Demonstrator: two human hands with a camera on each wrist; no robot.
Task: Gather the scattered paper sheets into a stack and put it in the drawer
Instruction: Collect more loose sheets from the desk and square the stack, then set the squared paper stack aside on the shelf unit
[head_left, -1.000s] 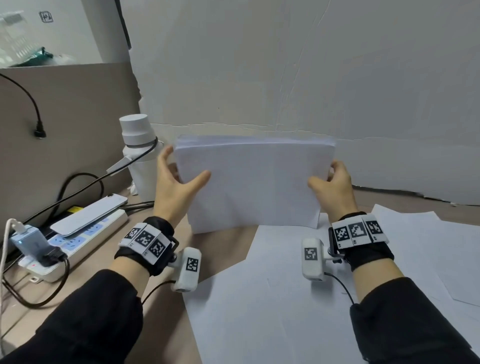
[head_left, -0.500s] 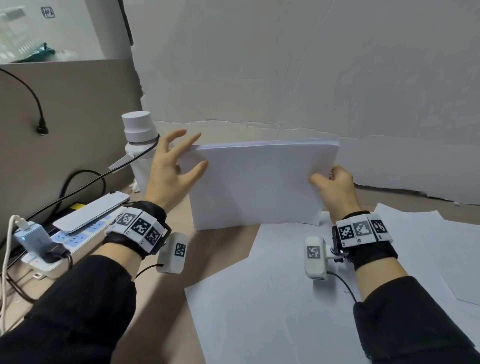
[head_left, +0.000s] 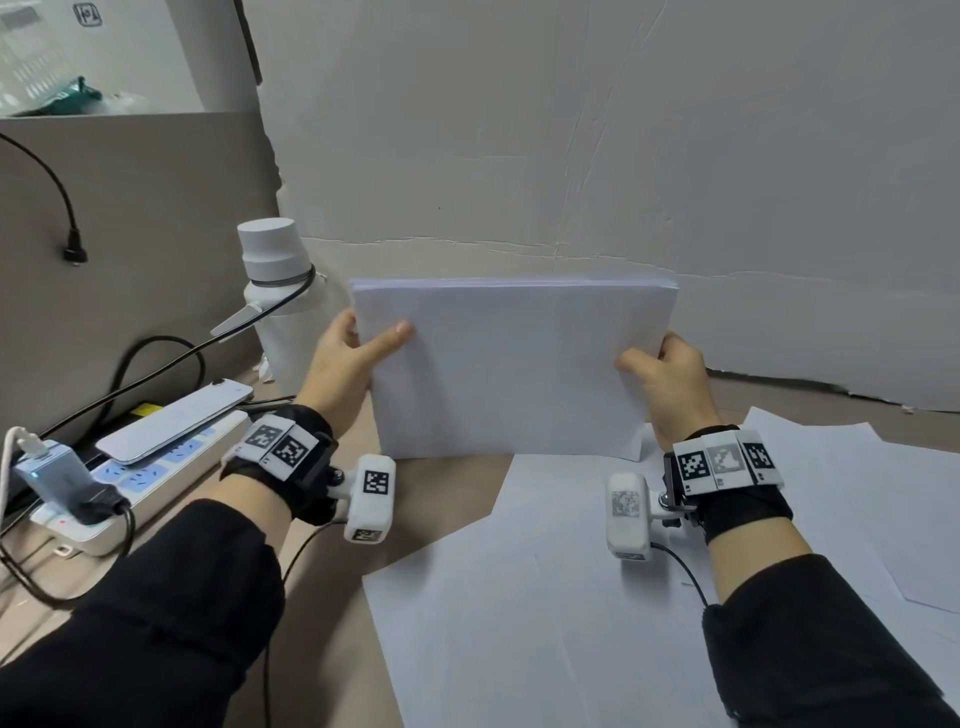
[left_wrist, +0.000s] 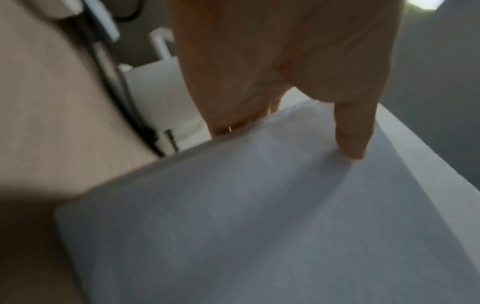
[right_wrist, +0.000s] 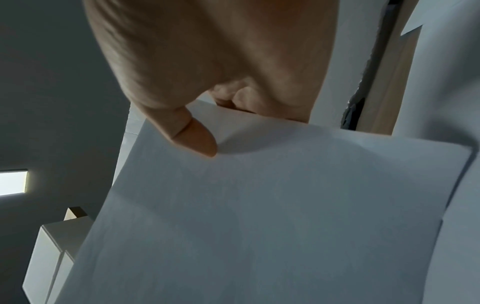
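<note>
I have the stack of paper (head_left: 511, 369) standing on its long edge between my hands, its bottom edge down at the desk (head_left: 441, 483) just ahead of my wrists. My left hand (head_left: 345, 371) grasps the left side, thumb laid across the front face and the other fingers behind; my right hand (head_left: 670, 387) grasps the right side the same way, thumb on the front and fingers curled round the back. The top edge looks fairly even, so I judge I am squaring the sheets up.

More loose sheets (head_left: 545, 597) lie flat on the desk under and below my right wrist, spreading out to the right of it, so the gathering is not finished. I see no drawer in any view.

What worries me is the grip: I hold only the sides, so the middle sheets could slide out or the stack could bow and fan if I loosen either thumb. A white bottle (head_left: 280, 312) stands just beyond my left hand, with a cable (head_left: 156, 374) running beside it to a power strip (head_left: 156, 467) further left; swinging the stack that way could knock the bottle over.
</note>
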